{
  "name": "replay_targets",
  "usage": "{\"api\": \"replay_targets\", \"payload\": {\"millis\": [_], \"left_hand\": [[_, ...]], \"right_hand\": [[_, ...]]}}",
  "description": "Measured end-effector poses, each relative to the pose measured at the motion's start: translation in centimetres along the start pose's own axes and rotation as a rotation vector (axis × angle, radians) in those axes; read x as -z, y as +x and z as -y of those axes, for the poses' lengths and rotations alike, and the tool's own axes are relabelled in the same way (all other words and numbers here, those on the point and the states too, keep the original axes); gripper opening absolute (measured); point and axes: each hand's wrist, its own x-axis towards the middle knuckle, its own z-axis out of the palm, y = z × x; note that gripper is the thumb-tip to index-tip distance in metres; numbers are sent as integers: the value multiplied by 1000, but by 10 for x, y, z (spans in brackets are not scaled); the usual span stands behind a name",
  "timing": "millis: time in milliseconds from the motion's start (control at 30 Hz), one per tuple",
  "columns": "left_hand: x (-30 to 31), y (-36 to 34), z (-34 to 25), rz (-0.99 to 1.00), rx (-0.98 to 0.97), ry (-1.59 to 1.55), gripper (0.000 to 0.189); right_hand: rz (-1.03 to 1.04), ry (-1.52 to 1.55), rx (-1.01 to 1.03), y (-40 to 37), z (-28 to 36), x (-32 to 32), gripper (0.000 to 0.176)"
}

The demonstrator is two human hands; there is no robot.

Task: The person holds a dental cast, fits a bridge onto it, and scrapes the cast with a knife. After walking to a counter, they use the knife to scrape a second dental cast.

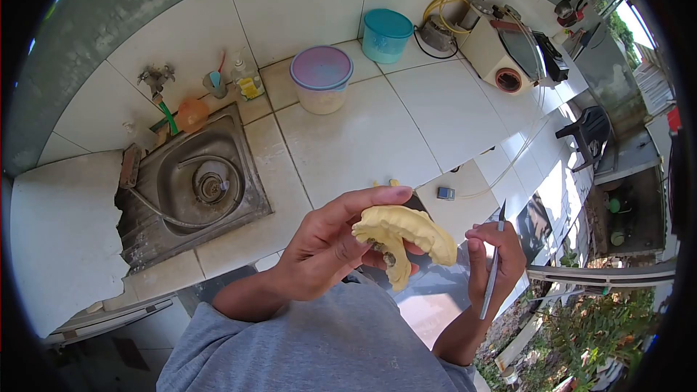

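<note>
A pale yellow dental cast [414, 231], curved like an arch with a bumpy ridge of teeth, is gripped in my left hand [327, 247], thumb and fingers around its left side. Dark grey bits show near my thumb on its inner side. To the right, my right hand [501, 261] is closed around a slim metal carving knife [494, 268], its dark pointed blade up and its handle end down. The blade is apart from the cast.
A steel sink [247, 181] with a hose in it lies left. Behind stand a lidded tub [321, 87], a teal tub [386, 40], a soap bottle [245, 72] and a cream-coloured machine [501, 51]. A small device [446, 193] lies beyond the cast; a dark chair [587, 136] stands far right.
</note>
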Motion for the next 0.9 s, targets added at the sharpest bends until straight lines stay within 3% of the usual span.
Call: {"api": "replay_targets", "payload": {"millis": [100,167,367,533,600,767,833,900], "left_hand": [[3,0,1,17,28,-50,53],[3,0,0,24,45,-96,54],[4,1,-2,0,157,-208,56],[-3,2,-2,-47,196,-212,55],[-5,1,-2,-93,205,-157,53],[-6,3,-9,-164,272,3,48],[-6,2,-6,-260,206,197,46],[-8,4,-6,-312,170,299,39]], "right_hand": [[38,75,37,1,0,0,16],[-98,13,7,3,4,-3,21],[-180,225,149,14,31,-5,36],[-121,254,244,33,55,-19,40],[8,214,369,44,57,-23,39],[73,282,262,54,38,-34,33],[106,715,-77,52,29,-41,28],[121,800,-133,53,21,-43,25]]}}
